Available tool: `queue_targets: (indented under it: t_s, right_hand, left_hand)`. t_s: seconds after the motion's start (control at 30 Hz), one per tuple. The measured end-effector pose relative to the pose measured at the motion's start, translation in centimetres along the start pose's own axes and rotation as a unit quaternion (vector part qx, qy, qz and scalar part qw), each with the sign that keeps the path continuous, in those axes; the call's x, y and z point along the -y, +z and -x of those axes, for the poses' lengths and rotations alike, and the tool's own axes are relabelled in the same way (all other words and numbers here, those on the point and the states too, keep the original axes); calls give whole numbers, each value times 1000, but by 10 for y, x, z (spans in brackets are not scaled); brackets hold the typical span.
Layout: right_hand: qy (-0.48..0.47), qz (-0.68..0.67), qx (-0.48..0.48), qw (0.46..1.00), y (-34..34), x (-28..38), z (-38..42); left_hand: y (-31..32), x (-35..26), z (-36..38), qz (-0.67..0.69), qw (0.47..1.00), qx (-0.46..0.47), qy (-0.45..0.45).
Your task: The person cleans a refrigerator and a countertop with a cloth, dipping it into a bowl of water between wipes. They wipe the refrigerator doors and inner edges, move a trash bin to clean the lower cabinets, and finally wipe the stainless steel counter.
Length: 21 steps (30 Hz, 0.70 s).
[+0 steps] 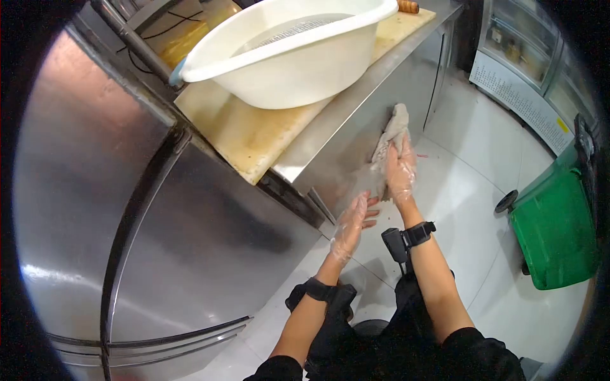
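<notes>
Against the steel cabinet front [356, 143] below the counter, my right hand [401, 170], in a clear plastic glove, holds a crumpled grey cloth [395, 130]. My left hand [353, 225], also in a clear glove, is lower and to the left, its fingers apart and nothing seen in it. Its fingertips are near the lower end of the cloth. Above both hands, a large white basin [298, 76] stands on a stained cutting board [241, 136] on the counter.
Steel cabinet doors [190, 247] fill the left side. A green wheeled bin [553, 228] stands at the right on the white tiled floor [464, 190]. Behind it, at the upper right, is a glass-door display fridge [521, 70]. A wooden handle [408, 6] lies beyond the basin.
</notes>
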State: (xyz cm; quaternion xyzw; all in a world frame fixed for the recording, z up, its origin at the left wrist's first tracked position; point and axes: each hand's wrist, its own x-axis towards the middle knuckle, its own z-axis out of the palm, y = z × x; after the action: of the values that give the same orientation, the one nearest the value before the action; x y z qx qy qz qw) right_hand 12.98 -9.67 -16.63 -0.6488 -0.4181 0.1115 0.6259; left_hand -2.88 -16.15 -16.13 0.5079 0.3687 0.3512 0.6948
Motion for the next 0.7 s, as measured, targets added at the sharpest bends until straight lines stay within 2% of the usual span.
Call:
queue_targets:
  t_s: [0.07, 0.13, 0.2, 0.23, 0.3, 0.33, 0.37, 0.4, 0.43, 0.47, 0.53, 0.57, 0.6, 0.67, 0.7]
  right_hand:
    - [0, -27, 0, 1000, 4, -21, -12]
    - [112, 31, 8, 993, 4, -31, -10]
    - [173, 90, 40, 980, 7, -45, -4]
    - [217, 50, 67, 973, 3, -54, -1]
    - [272, 126, 148, 942, 5, -69, -1]
    - [203, 141, 134, 960, 23, -107, 9]
    - [210, 141, 132, 958, 23, -112, 6]
    - [141, 287, 309, 896, 25, -119, 10]
    - [62, 412, 468, 780, 27, -124, 9]
    - [68, 409, 467, 781, 30, -134, 16]
    - [-116, 430, 416, 793, 32, -148, 33]
    - [42, 313, 399, 861, 28, -128, 33]
    - [47, 314, 397, 861, 23, -109, 30]
    - [83, 177, 196, 961, 17, -82, 23]
    - [92, 129, 148, 976, 13, -64, 17]
  left_hand:
    - [2, 3, -5, -23, 999, -19, -43]
    - [1, 6, -8, -49, 998, -30, -36]
    - [4, 7, -14, -79, 996, -37, -31]
    - [3, 10, -14, -100, 994, -47, -18]
    - [0, 11, -22, -158, 986, -49, 1]
    - [-5, 16, -31, -157, 987, -42, -5]
    - [-5, 16, -40, -178, 983, -41, 7]
    - [-6, 20, -43, -199, 979, -41, 21]
    - [-7, 21, -47, -214, 976, -38, 5]
    - [-6, 21, -50, -217, 976, -34, 1]
    - [-4, 18, -53, -221, 974, -46, -9]
    - [-14, 29, -48, -205, 978, -48, -19]
    - [-14, 27, -45, -205, 978, -42, -22]
    - [-8, 23, -47, -116, 988, -91, -54]
    - [-15, 32, -50, -127, 987, -87, -41]
